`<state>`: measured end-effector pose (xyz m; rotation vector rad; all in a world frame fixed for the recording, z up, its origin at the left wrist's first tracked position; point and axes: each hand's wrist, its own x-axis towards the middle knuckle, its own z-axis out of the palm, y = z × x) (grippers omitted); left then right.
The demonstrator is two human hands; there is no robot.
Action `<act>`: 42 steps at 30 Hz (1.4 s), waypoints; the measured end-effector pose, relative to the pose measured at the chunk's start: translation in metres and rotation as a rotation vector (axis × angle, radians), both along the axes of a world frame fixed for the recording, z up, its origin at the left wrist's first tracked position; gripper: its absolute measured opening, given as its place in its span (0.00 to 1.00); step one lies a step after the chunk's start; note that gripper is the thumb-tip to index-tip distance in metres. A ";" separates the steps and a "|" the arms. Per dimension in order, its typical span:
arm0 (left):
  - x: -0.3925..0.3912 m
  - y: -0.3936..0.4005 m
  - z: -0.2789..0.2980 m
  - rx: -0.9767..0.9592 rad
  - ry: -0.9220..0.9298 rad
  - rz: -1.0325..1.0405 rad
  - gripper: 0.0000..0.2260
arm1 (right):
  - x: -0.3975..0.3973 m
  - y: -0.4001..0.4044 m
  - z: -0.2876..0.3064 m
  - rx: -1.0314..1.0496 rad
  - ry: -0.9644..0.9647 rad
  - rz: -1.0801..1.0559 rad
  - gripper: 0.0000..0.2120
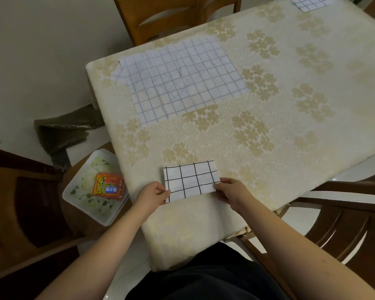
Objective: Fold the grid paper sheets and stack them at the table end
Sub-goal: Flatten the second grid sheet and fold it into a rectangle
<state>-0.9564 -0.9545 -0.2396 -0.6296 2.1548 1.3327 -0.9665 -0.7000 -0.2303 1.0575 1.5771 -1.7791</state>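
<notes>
A folded grid paper sheet (pixel 190 180) with bold black lines lies near the table's front edge. My left hand (pixel 152 194) pinches its lower left corner, and my right hand (pixel 231 191) pinches its lower right corner. Farther back on the left, unfolded grid sheets (pixel 182 79) with thin blue lines lie flat and overlapping, creased. At the far right end of the table sits a small folded grid paper stack (pixel 310 3), partly cut off by the frame.
The table (pixel 279 131) wears a cream floral cloth. A white tray (pixel 74 189) with an orange packet (pixel 108 186) rests on a chair at the left. Wooden chairs stand at the far side (pixel 171 18) and at the right (pixel 344 224).
</notes>
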 end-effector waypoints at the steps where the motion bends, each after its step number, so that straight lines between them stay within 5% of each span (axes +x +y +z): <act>1: 0.001 -0.001 0.000 0.014 -0.002 0.003 0.07 | -0.001 0.002 0.003 -0.020 0.007 0.042 0.15; 11: 0.003 0.006 0.032 0.368 0.026 0.062 0.16 | -0.007 0.028 0.035 -0.202 0.208 0.249 0.11; 15: 0.004 0.016 0.048 0.455 -0.012 0.079 0.12 | -0.008 0.031 0.042 -0.089 0.313 0.285 0.08; 22: 0.005 0.041 0.058 0.398 0.008 0.419 0.09 | -0.002 0.035 0.055 -0.082 0.354 0.329 0.08; 31: 0.031 0.042 0.084 0.442 0.044 0.327 0.09 | 0.024 0.051 0.083 -0.201 0.370 0.296 0.11; 42: 0.104 0.014 0.117 0.489 0.051 0.291 0.08 | 0.119 0.015 0.102 -0.030 0.361 0.160 0.14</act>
